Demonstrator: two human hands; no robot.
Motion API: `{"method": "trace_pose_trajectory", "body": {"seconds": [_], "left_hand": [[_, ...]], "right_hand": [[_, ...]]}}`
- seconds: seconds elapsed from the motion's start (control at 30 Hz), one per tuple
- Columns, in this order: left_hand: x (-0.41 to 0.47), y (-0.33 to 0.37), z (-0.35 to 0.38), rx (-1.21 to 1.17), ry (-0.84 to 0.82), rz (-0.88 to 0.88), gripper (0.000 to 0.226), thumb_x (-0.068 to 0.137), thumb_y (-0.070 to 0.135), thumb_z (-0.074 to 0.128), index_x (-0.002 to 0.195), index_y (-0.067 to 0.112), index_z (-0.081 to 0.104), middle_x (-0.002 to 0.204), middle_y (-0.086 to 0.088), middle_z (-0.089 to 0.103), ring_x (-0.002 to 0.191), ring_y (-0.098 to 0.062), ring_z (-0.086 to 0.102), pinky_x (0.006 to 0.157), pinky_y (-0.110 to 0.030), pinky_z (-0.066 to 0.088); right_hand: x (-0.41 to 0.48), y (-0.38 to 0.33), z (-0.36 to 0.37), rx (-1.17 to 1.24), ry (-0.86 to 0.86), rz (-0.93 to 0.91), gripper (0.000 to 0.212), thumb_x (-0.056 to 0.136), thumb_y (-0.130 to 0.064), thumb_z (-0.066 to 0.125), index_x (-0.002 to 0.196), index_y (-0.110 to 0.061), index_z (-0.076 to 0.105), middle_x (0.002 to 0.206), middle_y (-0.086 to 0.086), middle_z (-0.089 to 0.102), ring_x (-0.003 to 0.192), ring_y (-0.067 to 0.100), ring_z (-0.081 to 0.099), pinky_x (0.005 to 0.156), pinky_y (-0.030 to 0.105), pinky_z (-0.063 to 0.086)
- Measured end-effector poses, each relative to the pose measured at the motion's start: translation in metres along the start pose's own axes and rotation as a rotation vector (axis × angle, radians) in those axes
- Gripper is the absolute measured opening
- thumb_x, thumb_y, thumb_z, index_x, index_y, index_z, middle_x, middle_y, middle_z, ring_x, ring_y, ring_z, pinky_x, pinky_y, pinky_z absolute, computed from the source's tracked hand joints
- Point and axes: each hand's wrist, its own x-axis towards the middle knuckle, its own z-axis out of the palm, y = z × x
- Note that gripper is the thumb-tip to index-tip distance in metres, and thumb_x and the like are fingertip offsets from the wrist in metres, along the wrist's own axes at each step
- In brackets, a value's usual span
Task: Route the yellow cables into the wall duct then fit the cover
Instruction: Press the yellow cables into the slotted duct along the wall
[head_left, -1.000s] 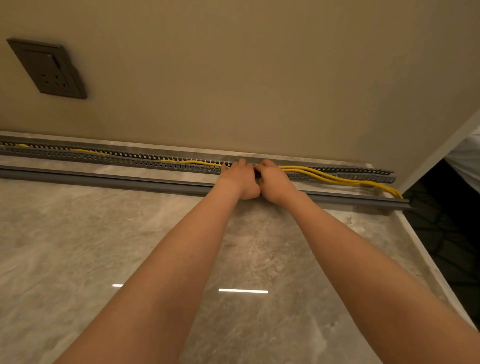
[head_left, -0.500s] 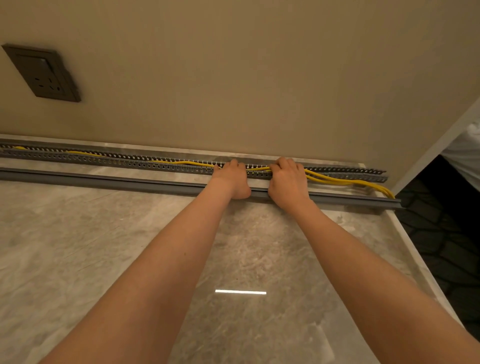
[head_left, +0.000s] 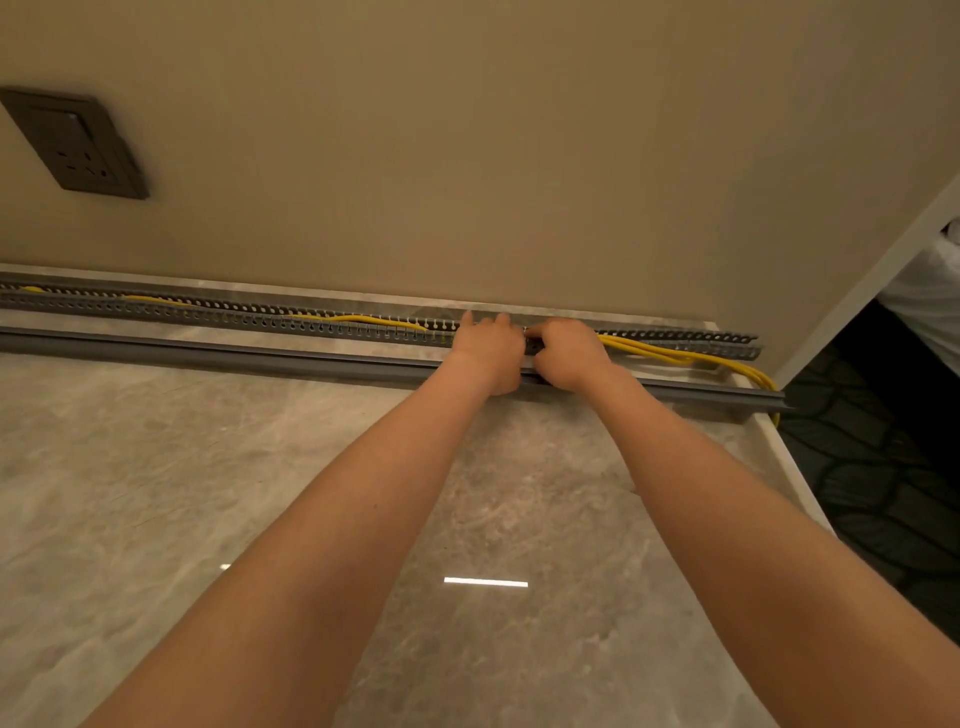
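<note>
"Tagging hands first, what do you have?"

"Left hand (head_left: 485, 353) lies across the wall duct (head_left: 208, 312), fingers (head_left: 470, 321) fairly straight, pointing at the wall (head_left: 467, 156), pressing down on the slotted rails. Can't see any cable pinched in it."

"Right one?"

"Right hand (head_left: 569, 353) is just beside it, nearly touching, fingers curled and thumb tucked in, gripping the yellow cables (head_left: 675, 356) right at the duct."

"Cable position?"

"Left of the hands they sit inside the duct, mostly hidden, with short yellow stretches showing between the rails. Right of the hands they rise out of it, run loose along the near rail, and drop over the desk's (head_left: 208, 493) right-hand edge."

"Duct location?"

"On the desk, along the foot of the wall, running nearly the full width."

"Cover?"

"Cover (head_left: 208, 356) is off. Long grey strip lying flat on the desk, parallel to the duct, just in front of it. Both wrists cross over it."

"Background?"

"Dark wall socket (head_left: 78, 143) upper left. Marble-look desk top with a bright bar of reflected light. Dark patterned floor (head_left: 883, 493) past the right edge, something white (head_left: 930, 291) above that, can't tell what."
</note>
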Motion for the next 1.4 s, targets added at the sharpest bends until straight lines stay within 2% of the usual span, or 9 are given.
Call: {"method": "trace_pose_trajectory", "body": {"seconds": [0.17,0.27,0.33,0.53,0.7,0.87,1.0,1.13,1.4], "left_hand": [[0.009,0.016,-0.006,-0.085,0.025,0.008,0.041,0.093,0.017,0.046,0.132,0.005,0.049,0.134,-0.016,0.047,0.126,-0.031,0.047,0.116,-0.045,0.024],[0.011,0.016,-0.001,-0.201,0.001,-0.043,0.044,0.091,0.015,0.046,0.134,0.004,0.047,0.137,-0.017,0.044,0.128,-0.033,0.046,0.116,-0.048,0.023],[0.012,0.015,0.001,-0.254,-0.013,-0.077,0.045,0.09,0.015,0.047,0.134,0.005,0.047,0.139,-0.016,0.042,0.13,-0.033,0.044,0.117,-0.05,0.02],[0.013,0.02,-0.005,-0.2,-0.015,-0.104,0.038,0.091,0.015,0.047,0.128,0.005,0.052,0.134,-0.015,0.049,0.126,-0.031,0.048,0.118,-0.053,0.016],[0.01,0.024,-0.005,-0.192,-0.009,-0.131,0.037,0.092,0.013,0.046,0.128,0.005,0.051,0.134,-0.014,0.049,0.123,-0.032,0.05,0.117,-0.052,0.021],[0.01,0.028,-0.009,-0.23,0.007,-0.181,0.032,0.092,0.013,0.048,0.122,0.005,0.056,0.126,-0.013,0.057,0.114,-0.033,0.057,0.087,-0.039,0.045],[0.012,0.031,-0.016,-0.197,-0.013,-0.218,0.033,0.092,0.013,0.048,0.124,0.005,0.055,0.127,-0.013,0.058,0.116,-0.032,0.057,0.091,-0.039,0.046],[0.016,0.032,-0.023,-0.099,-0.053,-0.211,0.032,0.093,0.014,0.046,0.123,0.007,0.057,0.127,-0.011,0.06,0.117,-0.029,0.057,0.091,-0.036,0.046],[0.018,0.034,-0.026,-0.034,-0.081,-0.191,0.033,0.094,0.016,0.046,0.125,0.007,0.055,0.128,-0.011,0.058,0.117,-0.029,0.056,0.09,-0.036,0.046]], "right_hand": [[-0.001,0.015,-0.003,0.273,-0.013,-0.051,0.039,0.081,0.006,0.048,0.114,-0.005,0.067,0.116,0.018,0.068,0.11,0.032,0.06,0.077,0.026,0.041],[-0.001,0.021,-0.008,0.474,0.036,-0.022,0.053,0.078,0.015,0.043,0.125,-0.004,0.061,0.126,0.014,0.064,0.121,0.026,0.057,0.096,0.027,0.044],[-0.001,0.027,-0.011,0.539,0.111,0.029,0.049,0.081,0.013,0.046,0.126,-0.003,0.059,0.128,0.014,0.063,0.121,0.025,0.057,0.1,0.027,0.043],[-0.013,0.065,-0.008,0.09,0.215,0.038,0.041,0.085,-0.013,0.062,0.126,-0.013,0.057,0.129,0.011,0.055,0.12,0.029,0.052,0.102,0.039,0.043],[-0.019,0.076,-0.009,-0.05,0.241,0.028,0.042,0.087,-0.011,0.061,0.128,-0.012,0.052,0.127,0.012,0.055,0.118,0.03,0.053,0.097,0.04,0.043],[-0.015,0.075,-0.014,-0.178,0.196,-0.066,0.036,0.089,-0.004,0.054,0.124,-0.01,0.052,0.124,0.014,0.056,0.114,0.033,0.053,0.094,0.04,0.043],[-0.015,0.081,-0.019,-0.158,0.199,-0.123,0.029,0.09,0.002,0.047,0.118,-0.005,0.053,0.116,0.018,0.062,0.103,0.036,0.057,0.082,0.039,0.048],[-0.009,0.085,-0.026,-0.149,0.185,-0.149,0.023,0.093,-0.001,0.045,0.111,-0.005,0.058,0.109,0.019,0.065,0.097,0.037,0.06,0.08,0.04,0.05],[-0.007,0.087,-0.016,-0.128,0.287,-0.149,0.028,0.091,0.002,0.05,0.114,-0.005,0.064,0.115,0.014,0.061,0.107,0.033,0.055,0.08,0.035,0.046]]}}
